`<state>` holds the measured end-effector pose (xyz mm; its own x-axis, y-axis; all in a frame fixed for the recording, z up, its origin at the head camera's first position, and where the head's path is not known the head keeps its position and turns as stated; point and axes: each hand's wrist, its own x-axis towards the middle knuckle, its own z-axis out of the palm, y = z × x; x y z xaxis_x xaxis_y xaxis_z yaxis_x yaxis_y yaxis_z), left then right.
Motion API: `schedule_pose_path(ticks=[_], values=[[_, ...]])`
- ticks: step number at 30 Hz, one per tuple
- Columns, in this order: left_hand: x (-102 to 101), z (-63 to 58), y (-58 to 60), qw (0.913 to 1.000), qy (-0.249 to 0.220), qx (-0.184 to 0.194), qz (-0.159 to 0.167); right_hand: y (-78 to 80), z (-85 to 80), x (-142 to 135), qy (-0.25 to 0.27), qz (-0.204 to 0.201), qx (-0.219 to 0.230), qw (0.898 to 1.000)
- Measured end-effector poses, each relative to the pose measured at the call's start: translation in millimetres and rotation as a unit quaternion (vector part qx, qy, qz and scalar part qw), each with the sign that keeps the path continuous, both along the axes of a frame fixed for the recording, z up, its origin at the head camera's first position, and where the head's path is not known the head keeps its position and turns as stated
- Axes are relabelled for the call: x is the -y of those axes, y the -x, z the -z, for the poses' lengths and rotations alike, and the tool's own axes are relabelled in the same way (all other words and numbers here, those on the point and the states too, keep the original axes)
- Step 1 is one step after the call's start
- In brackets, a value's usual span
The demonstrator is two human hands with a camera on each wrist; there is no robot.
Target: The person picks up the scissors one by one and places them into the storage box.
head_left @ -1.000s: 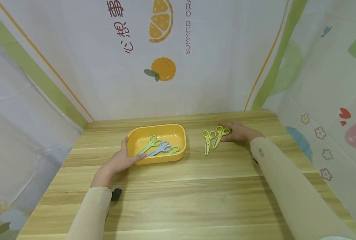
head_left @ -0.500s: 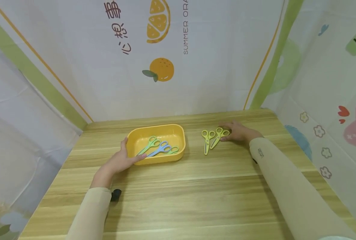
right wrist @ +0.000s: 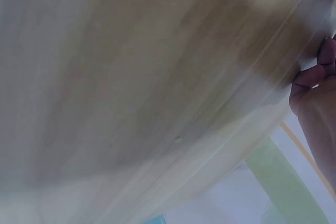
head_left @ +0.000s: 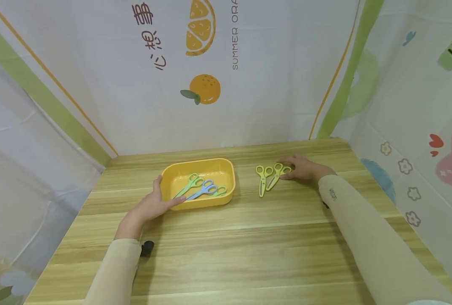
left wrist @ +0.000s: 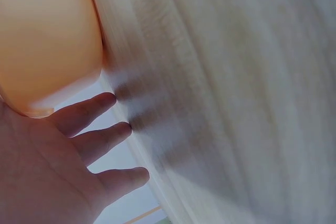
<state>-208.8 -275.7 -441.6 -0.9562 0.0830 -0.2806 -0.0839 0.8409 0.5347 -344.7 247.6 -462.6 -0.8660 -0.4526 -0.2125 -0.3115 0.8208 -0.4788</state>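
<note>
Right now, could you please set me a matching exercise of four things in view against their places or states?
Things
1. Blue scissors
2. Yellow rounded-rectangular tub
3. Two yellow scissors
4. Wood-grain table

Matches
A. Beneath the tub
B. Side by side, right of the tub
C. Inside the tub
D. Left grip at its rim

Pairs: 1-C, 2-D, 3-B, 4-A.

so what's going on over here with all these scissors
A person's left hand grips the left end of a yellow, rounded rectangular box holding two light green pairs of scissors and one light blue pair. To its right, two yellow-green pairs lie side by side on the wood-grain table, outside the box. The right hand is at the handle end of the right-hand yellow-green pair; whether its fingers grip it is hard to tell.
</note>
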Motion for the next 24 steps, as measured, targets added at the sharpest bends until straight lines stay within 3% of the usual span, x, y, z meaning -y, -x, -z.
schedule_pose_path(ticks=[12,24], values=[[2.3,-3.0,-1.0,1.0,0.005,0.0,0.0,-2.3,-1.4,-0.5,0.016,-0.003,-0.003,1.0],[2.0,-4.6,-3.0,0.9999,-0.01,-0.004,0.004,-0.5,3.9,-14.2,0.072,0.006,-0.003,0.997]])
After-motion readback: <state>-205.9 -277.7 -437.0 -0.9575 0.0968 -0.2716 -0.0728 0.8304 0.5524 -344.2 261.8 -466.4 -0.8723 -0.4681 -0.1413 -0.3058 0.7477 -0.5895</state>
